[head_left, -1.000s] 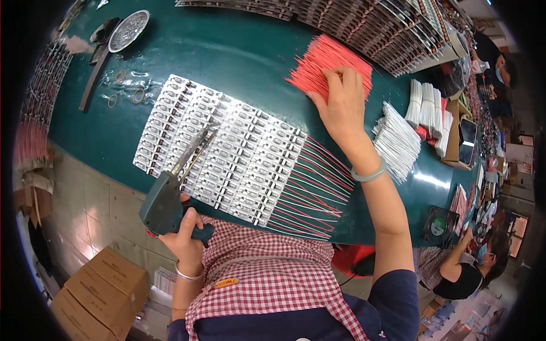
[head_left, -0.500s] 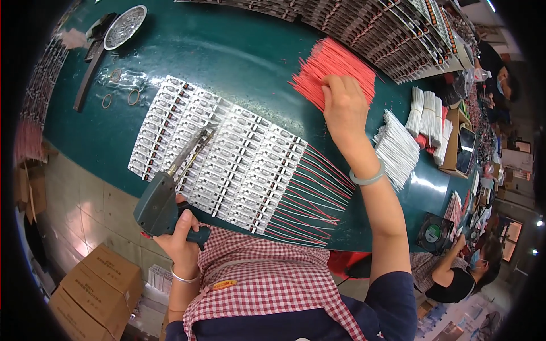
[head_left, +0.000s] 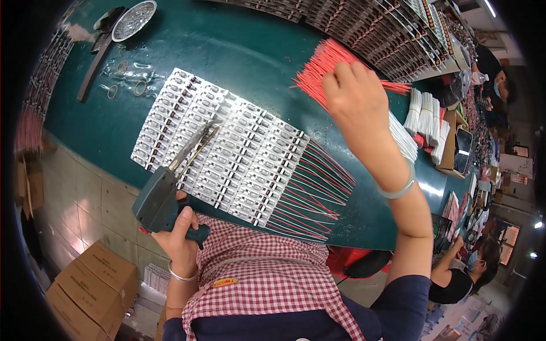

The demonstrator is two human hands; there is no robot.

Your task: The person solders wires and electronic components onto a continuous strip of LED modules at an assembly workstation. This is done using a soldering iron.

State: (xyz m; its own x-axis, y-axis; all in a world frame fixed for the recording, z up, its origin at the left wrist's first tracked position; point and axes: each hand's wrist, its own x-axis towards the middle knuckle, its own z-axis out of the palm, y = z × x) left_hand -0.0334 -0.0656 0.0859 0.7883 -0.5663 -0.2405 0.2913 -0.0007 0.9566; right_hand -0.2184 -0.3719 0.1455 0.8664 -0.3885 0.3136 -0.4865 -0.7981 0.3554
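Note:
My left hand [head_left: 181, 237] grips the handle of a dark green soldering gun [head_left: 155, 200]. The gun's metal tip reaches over several rows of white LED module boards [head_left: 219, 153] on the green table. Thin red and white wires [head_left: 318, 196] run off the right edge of these boards. Farther right, my right hand [head_left: 359, 96] is over a heap of cut red wires [head_left: 321, 65], its fingers curled down. Red wires stick out to the right past its knuckles. The fingertips are hidden behind the hand.
Bundles of white wires [head_left: 422, 113] lie right of my right hand, near a cardboard box [head_left: 452, 142]. Stacked module boards [head_left: 364, 28] line the far edge. A metal bowl [head_left: 133, 21] and rubber bands [head_left: 140, 88] are at far left. Another person [head_left: 460, 275] sits at right.
My right hand has moved right and slightly up across the red wire heap, and red wires now jut out to its right. My left hand keeps hold of the soldering gun, almost unmoved.

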